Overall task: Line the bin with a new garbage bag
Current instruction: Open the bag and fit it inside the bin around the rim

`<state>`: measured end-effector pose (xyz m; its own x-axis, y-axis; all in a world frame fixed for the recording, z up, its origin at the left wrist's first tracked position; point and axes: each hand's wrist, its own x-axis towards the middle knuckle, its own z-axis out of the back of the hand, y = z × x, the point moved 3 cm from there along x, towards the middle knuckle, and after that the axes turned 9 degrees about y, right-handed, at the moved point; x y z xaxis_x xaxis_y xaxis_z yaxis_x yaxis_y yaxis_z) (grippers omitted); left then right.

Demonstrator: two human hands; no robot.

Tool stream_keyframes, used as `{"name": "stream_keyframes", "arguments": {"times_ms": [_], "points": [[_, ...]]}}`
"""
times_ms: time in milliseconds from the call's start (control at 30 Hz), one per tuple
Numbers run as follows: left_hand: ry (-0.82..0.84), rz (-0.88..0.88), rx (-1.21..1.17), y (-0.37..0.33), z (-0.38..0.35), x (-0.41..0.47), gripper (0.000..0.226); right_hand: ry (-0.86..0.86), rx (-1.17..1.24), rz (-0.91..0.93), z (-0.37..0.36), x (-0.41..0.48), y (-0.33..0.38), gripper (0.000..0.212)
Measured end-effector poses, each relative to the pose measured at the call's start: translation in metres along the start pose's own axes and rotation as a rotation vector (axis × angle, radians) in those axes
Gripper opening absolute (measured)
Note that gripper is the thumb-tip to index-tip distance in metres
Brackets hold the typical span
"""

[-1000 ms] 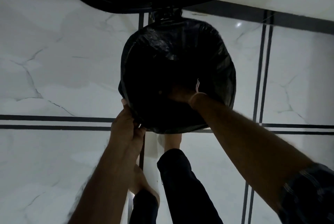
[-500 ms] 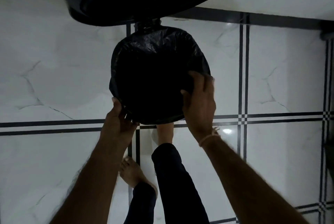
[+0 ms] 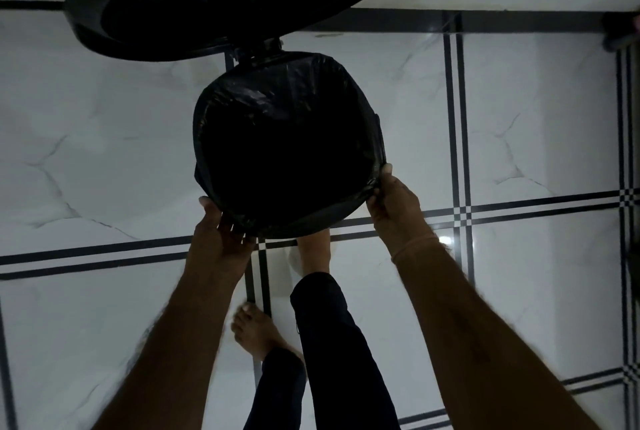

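Observation:
A round bin stands on the floor below me, its mouth wrapped in a black garbage bag (image 3: 287,90) folded over the rim. The bin's black lid (image 3: 194,10) is swung open at the top of the view. My left hand (image 3: 221,232) grips the bag's folded edge at the near left of the rim. My right hand (image 3: 391,207) pinches the bag's edge at the near right of the rim. The bin's inside is dark and I cannot see into it.
White marble floor tiles (image 3: 104,138) with black stripe borders surround the bin. My bare feet (image 3: 256,332) and dark trouser legs (image 3: 332,343) stand right behind the bin. A white wall with a dark skirting (image 3: 519,19) runs along the top right.
My right hand came out of the bin's inside, passed over the rim and now holds the bag's edge on the near right. The left hand stayed on the near left edge.

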<state>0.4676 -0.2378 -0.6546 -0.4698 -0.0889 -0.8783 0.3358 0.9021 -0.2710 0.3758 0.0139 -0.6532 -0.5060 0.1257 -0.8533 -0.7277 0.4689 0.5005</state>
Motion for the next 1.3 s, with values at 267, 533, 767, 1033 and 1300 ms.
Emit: {"name": "stream_keyframes", "arguments": {"times_ms": [267,533,767,1033,1300], "points": [[0.053,0.034,-0.059,0.02,0.011,-0.006,0.04,0.149,0.077,-0.084,-0.001,0.012,-0.026,0.018],[-0.11,0.112,-0.048,0.028,0.008,0.01,0.018,0.008,-0.019,-0.131,-0.005,0.023,-0.016,0.021],[-0.018,0.015,-0.137,0.018,0.003,-0.003,0.036,0.208,0.07,-0.061,0.005,-0.005,-0.007,0.043],[0.078,0.014,-0.077,0.009,0.01,0.008,0.04,0.124,0.104,-0.193,0.0,0.007,-0.002,0.035],[0.087,0.05,-0.012,0.009,0.006,0.01,0.034,0.063,0.104,-0.17,-0.006,0.001,-0.005,0.037]]}}
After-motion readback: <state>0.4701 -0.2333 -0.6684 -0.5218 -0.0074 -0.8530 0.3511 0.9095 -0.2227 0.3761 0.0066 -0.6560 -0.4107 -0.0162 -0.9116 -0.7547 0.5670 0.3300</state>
